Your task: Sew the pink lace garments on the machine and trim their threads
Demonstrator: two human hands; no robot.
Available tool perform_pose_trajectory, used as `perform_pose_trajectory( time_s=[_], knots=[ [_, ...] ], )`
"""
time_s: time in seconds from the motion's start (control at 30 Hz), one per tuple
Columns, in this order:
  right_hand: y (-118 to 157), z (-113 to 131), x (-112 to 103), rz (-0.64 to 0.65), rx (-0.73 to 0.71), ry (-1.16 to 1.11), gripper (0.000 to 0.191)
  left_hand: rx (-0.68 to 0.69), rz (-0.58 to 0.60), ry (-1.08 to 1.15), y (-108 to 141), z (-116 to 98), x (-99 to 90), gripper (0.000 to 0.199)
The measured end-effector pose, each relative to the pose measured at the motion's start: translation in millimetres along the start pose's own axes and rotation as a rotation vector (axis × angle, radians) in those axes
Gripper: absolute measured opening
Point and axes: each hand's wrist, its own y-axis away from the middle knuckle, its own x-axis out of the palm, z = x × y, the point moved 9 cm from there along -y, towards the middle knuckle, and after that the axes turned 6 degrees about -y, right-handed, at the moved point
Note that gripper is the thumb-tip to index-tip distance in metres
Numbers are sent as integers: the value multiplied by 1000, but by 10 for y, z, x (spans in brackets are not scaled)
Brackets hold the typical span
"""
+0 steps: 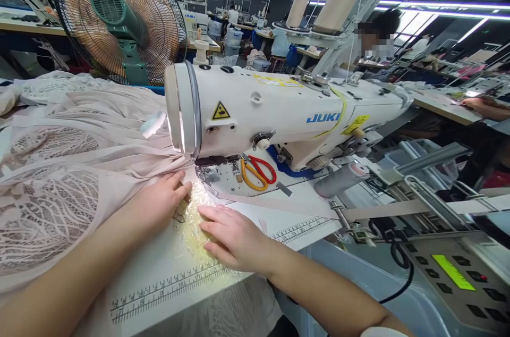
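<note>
A pale pink lace garment lies bunched across the left of the table, its gathered edge running to the needle area of a white JUKI sewing machine. My left hand rests on the cloth just before the needle, fingers stretched out and lying on it. Beside it, my right hand lies flat with fingers slightly apart, touching a shiny yellowish film on the white table. A narrow pale pink band crosses the machine bed from the right toward the needle. The machine head hides the stitching point.
Scissors with red and yellow handles lie on the machine bed near a grey thread cone. A large fan stands behind the garment. At right are metal band guides and a control box. Another person sits beyond the machine.
</note>
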Motion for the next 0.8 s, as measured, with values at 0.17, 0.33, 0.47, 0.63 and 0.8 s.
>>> perform_pose_trajectory(
  time_s=[0.17, 0.33, 0.47, 0.63, 0.8],
  knots=[
    [-9, 38, -53, -31, -29, 0, 21, -49, -28, -51, -28, 8, 9, 51],
    [-55, 545, 16, -146, -137, -10, 25, -99, 2, -112, -45, -10, -12, 50],
    [-217, 1153, 624, -40, -242, 25, 39, -96, 27, -180, 123, -80, -110, 49],
    [-449, 1404, 1141, -104, -94, 200, 38, -61, -73, -372, 880, -76, -291, 52],
    [-529, 1473, 1085, -194, -123, 221, 17, -273, -207, -490, 1895, 562, -193, 49]
  ],
)
